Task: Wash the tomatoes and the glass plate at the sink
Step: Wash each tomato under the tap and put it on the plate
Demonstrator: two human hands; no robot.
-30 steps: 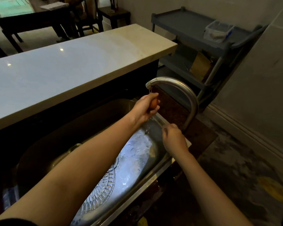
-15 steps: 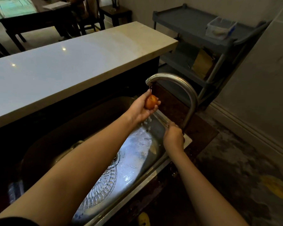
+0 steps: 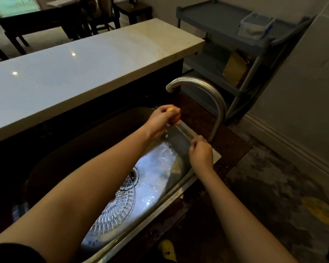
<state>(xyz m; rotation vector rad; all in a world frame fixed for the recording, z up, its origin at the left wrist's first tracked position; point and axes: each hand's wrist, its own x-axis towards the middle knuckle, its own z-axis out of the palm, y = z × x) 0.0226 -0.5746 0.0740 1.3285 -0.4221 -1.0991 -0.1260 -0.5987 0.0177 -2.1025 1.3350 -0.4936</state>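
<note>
My left hand grips an orange-red tomato over the far right end of the steel sink, a little below the spout of the curved faucet. Water drips from the hand into the basin. My right hand is at the faucet's base, fingers pinched on what looks like the handle, which is mostly hidden. A patterned glass plate lies in the sink bottom next to the drain, partly under my left forearm.
A long pale stone counter runs behind the sink. A grey utility cart with a plastic tub stands at the back right by the wall. The floor on the right is wet and stained, with a yellow object near the sink front.
My left hand has lowered the tomato away from the spout and turned it. My right hand has stayed at the faucet's base.
</note>
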